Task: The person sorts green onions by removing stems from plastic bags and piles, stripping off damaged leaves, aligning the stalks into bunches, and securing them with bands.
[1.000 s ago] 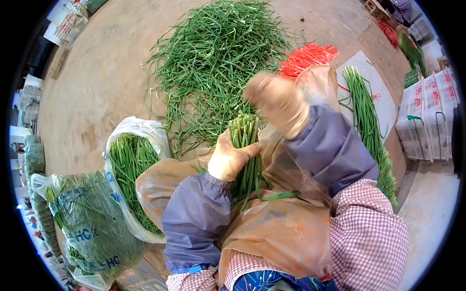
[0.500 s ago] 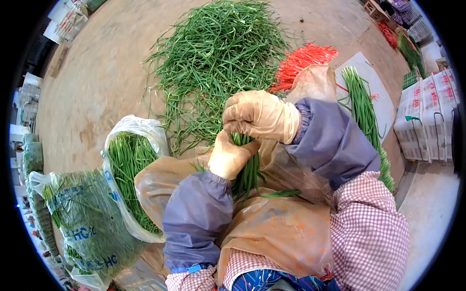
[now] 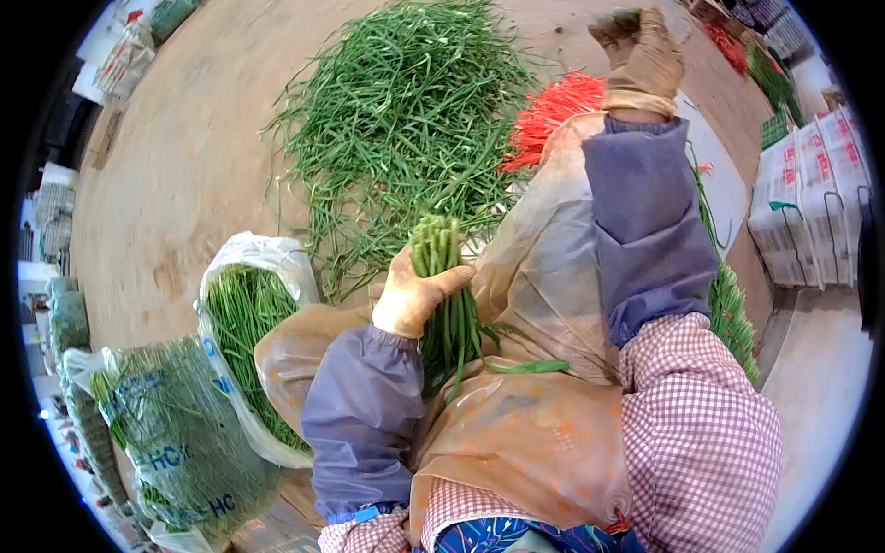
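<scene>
My gloved left hand [image 3: 412,293] is closed around a bunch of garlic chives [image 3: 437,244] above my lap. Its pale cut ends point up, and the green leaves hang below my fist onto the apron [image 3: 525,419]. Far out at the upper right, my gloved right hand [image 3: 641,64] is raised with curled fingers. A little green, apparently chive scraps, shows at its fingertips; most of its grip is hidden. Beyond my left hand lies a large loose heap of chives [image 3: 406,101]. Red ties [image 3: 556,115] lie below my right hand, beside my knee.
Left of me stand an open white bag [image 3: 263,247] of chives and a clear wrapped bag [image 3: 180,429] of greens. Beyond my right arm are a chive bundle [image 3: 731,318], a white board [image 3: 733,207] and stacked white crates [image 3: 811,203].
My right hand has left the top of the bunch and swung away to the upper right. The cut ends are now uncovered. My left hand keeps its hold, slightly farther left.
</scene>
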The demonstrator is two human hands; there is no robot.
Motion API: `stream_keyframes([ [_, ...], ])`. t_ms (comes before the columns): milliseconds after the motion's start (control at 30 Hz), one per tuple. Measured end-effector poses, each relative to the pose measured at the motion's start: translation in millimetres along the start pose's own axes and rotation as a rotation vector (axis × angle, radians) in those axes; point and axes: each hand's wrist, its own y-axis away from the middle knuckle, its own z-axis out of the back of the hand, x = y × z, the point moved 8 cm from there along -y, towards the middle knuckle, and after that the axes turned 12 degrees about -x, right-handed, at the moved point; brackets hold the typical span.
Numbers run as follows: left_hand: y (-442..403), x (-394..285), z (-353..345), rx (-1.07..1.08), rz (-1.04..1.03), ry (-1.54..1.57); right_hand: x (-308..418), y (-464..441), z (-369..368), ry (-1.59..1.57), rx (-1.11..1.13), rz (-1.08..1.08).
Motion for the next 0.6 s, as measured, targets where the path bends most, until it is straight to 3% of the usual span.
stream_keyframes([
  [67, -4, 2, 7, -0.01, 0.013, -0.046, -10, -23, 25, 0.184, -0.031, 0.121],
  [133, 4, -11, -2, -0.014, 0.021, -0.044, -23, 37, -19, 0.927, 0.401, 0.086],
  [167, 6, -14, -4, -0.022, 0.038, 0.009, -23, 81, -39, 1.144, 0.708, 0.017],
  [200, 10, -21, -5, -0.003, -0.013, 0.043, -17, 129, -56, 1.13, 0.908, -0.113],
  [233, 13, -27, 0, 0.003, -0.059, 0.078, -34, 170, -55, 0.817, 0.925, 0.206],
  [267, 14, -33, 9, -0.024, -0.096, 0.1, -18, 204, -51, 0.589, 0.902, 0.21],
  [300, 13, -42, 17, -0.06, -0.131, 0.126, -20, 232, -50, 0.359, 0.983, -0.096],
  [367, 17, -79, 23, -0.001, -0.309, 0.351, -7, 284, -54, -0.154, 1.129, -0.952],
  [433, 35, -113, -4, 0.209, -0.353, 0.507, 14, 292, -45, -0.316, 1.173, -1.074],
  [500, 41, -136, -16, 0.235, -0.509, 0.502, 23, 286, -43, -0.509, 1.088, -1.139],
  [567, 41, -148, -27, 0.202, -0.479, 0.514, 17, 305, -36, -0.664, 0.991, -1.318],
  [600, 39, -152, -32, 0.184, -0.464, 0.519, 15, 305, -27, -0.581, 0.954, -1.264],
])
